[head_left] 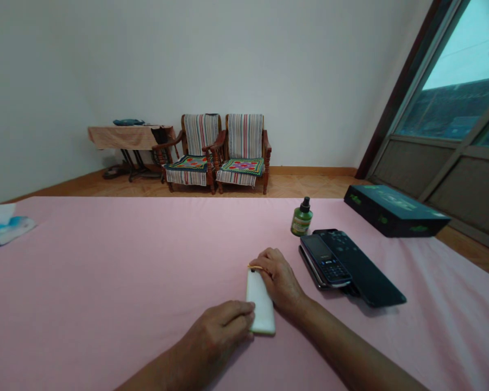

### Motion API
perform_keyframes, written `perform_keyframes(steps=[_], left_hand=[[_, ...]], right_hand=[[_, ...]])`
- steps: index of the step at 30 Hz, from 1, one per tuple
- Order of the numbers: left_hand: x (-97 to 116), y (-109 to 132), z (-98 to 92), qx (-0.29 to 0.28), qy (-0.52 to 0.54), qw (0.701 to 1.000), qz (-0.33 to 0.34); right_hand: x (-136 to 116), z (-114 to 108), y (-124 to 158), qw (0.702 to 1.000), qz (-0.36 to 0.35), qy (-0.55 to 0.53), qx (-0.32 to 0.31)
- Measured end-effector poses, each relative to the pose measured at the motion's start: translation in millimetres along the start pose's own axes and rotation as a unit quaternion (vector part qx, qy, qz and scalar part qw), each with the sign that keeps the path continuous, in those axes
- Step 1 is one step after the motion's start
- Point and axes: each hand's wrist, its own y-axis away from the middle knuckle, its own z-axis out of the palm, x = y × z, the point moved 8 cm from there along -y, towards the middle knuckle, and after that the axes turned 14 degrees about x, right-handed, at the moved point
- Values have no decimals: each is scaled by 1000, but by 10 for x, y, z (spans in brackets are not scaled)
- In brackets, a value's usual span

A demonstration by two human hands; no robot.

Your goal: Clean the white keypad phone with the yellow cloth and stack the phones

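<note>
A white smartphone lies back up near the front middle of the pink cloth, its dark camera spot near the far end. My left hand grips its near left side, thumb low and fingers on the back. At the far end, my right hand is closed around the top right corner. A thin yellowish edge sticks out under its fingertips; I cannot tell whether it is a case rim or a separate strip. To the right, a keypad phone rests on a stack beside a dark folding cover.
A green spray bottle stands beyond the phones. A black box lies at the far right, and a white and blue packet at the left edge. Two wooden armchairs and a cloth-covered table stand by the wall.
</note>
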Motion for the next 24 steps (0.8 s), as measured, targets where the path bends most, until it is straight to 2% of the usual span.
perform_keyframes(steps=[9,15,18,24], left_hand=[[68,-9,-20,10,-32,999,34],[45,-47,6,8,0,1000,-11],[32,-46,6,17,-3,1000,-19],[7,-49,9,0,4,999,-35]], right_hand=[[-201,-130,181,999,-10,-13,-45],[-435,-190,455,996,-13,-57,-70],[-473,-162,550,994,-13,-64,-82],[-504,-192,619,994,4,-60,-87]])
